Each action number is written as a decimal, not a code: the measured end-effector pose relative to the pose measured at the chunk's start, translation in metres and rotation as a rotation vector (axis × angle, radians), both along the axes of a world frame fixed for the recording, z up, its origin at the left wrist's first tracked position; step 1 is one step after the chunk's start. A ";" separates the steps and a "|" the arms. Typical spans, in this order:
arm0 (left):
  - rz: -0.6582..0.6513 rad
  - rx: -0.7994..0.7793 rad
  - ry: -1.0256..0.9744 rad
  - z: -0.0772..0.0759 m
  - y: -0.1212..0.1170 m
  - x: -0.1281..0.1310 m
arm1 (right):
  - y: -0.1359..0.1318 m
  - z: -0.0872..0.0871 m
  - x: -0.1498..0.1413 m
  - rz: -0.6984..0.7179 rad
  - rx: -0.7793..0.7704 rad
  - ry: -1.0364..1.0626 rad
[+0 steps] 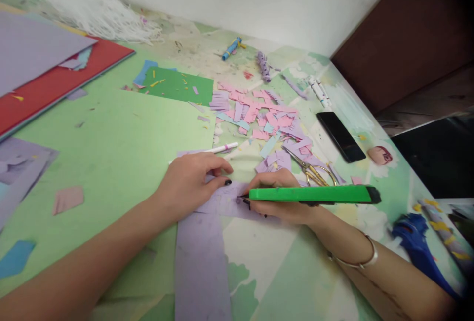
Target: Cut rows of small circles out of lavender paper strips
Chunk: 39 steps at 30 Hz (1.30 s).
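My right hand (283, 200) is closed around a green utility knife (314, 193), whose dark tip points left at a strip of purple paper (211, 206). Beside that tip, my left hand (194, 180) rests on the same paper with its fingers slightly bent and apart, holding nothing. A longer purple paper strip (202, 271) runs from there toward me. Behind my left fingers lies a white pen (224, 148) with a purple band. Gold-handled scissors (313, 169) lie just beyond my right hand, partly hidden by scraps.
Pink and purple paper scraps (266, 113) cover the middle. A black phone (340, 136) lies at the right, with a blue glue gun (418, 247) nearer me. Coloured sheets (107, 61) sit at the left, near white shredded strands (99, 15). A wall (259, 0) bounds the back.
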<state>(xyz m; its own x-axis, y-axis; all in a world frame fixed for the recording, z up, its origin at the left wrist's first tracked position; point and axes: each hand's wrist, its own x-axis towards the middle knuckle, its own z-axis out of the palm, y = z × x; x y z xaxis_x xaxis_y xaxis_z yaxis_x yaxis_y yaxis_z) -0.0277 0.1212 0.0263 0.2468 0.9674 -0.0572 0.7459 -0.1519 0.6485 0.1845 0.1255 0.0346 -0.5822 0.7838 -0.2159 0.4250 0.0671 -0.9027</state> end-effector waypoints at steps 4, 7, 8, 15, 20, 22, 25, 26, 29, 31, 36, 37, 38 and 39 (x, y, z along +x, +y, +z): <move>-0.005 -0.002 0.005 0.001 -0.001 0.000 | 0.000 -0.001 0.002 0.026 0.033 0.030; -0.005 0.002 0.011 0.001 -0.001 -0.001 | 0.000 0.000 0.001 0.025 0.083 0.028; -0.003 0.004 0.013 0.001 -0.002 -0.001 | 0.000 0.000 0.001 0.023 0.093 0.023; -0.037 0.015 0.033 0.002 -0.002 -0.002 | 0.001 0.001 0.001 0.035 0.130 -0.007; -0.030 0.006 0.002 0.002 -0.002 -0.001 | -0.001 -0.002 -0.001 0.022 0.216 -0.044; -0.028 -0.004 -0.036 0.002 -0.001 -0.002 | -0.001 -0.001 -0.002 0.019 0.236 -0.052; -0.015 -0.085 -0.158 0.001 0.000 -0.006 | 0.000 0.002 0.001 0.092 0.266 -0.018; -0.012 -0.126 -0.205 0.001 0.001 -0.007 | 0.001 0.003 0.002 0.139 0.276 -0.011; -0.035 -0.216 -0.275 0.003 0.002 -0.010 | 0.003 0.005 0.004 0.229 0.285 -0.043; -0.065 -0.242 -0.275 0.005 0.002 -0.011 | 0.003 0.004 0.004 0.183 0.294 -0.028; -0.063 -0.219 -0.179 0.009 0.003 -0.006 | 0.001 -0.001 0.002 0.065 0.175 -0.005; -0.046 -0.194 -0.128 0.010 0.003 -0.005 | 0.001 -0.001 0.001 0.067 0.149 0.004; -0.034 -0.172 -0.079 0.010 0.003 -0.004 | 0.001 -0.001 0.001 0.066 0.133 0.011; -0.033 -0.161 -0.046 0.010 0.004 -0.003 | 0.001 -0.001 0.000 0.061 0.125 0.014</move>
<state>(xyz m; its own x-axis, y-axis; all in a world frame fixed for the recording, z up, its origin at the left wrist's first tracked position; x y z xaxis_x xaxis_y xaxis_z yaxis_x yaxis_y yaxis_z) -0.0307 0.1247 0.0363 0.2841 0.9379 -0.1989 0.7114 -0.0671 0.6996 0.1847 0.1265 0.0336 -0.6318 0.7672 -0.1104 0.4044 0.2048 -0.8913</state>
